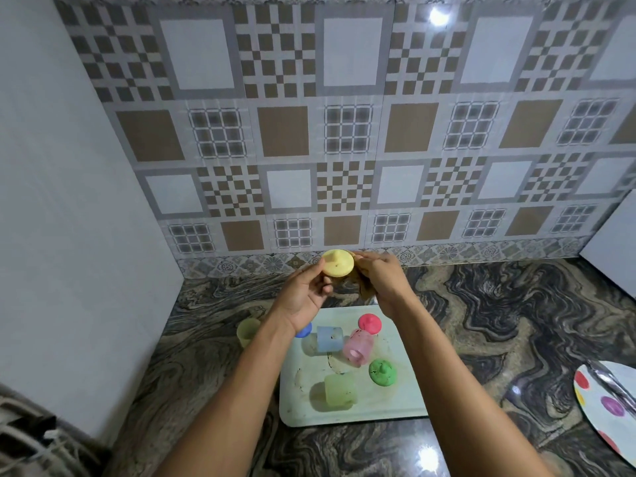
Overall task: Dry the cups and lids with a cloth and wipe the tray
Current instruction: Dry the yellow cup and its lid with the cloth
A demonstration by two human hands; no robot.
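Held above pale rectangular plastic tray (402, 401): round yellow plastic lid (338, 263) | left hand (306, 294) pinches its rim | right hand (382, 277) presses brown cloth (365, 291) against its far edge | advice: rotate lid, wiping around its 1 knob.

you have a dark marbled counter (481, 321) under everything, glossy with light spots. behind it runs a tiled wall (344, 132) of brown and grey checks and squares, with a plain white panel (69, 201) at your left. a spotted plate (609, 404) lies at your right edge, partly cut off. a dark blurred object (27, 432) sits lower left.
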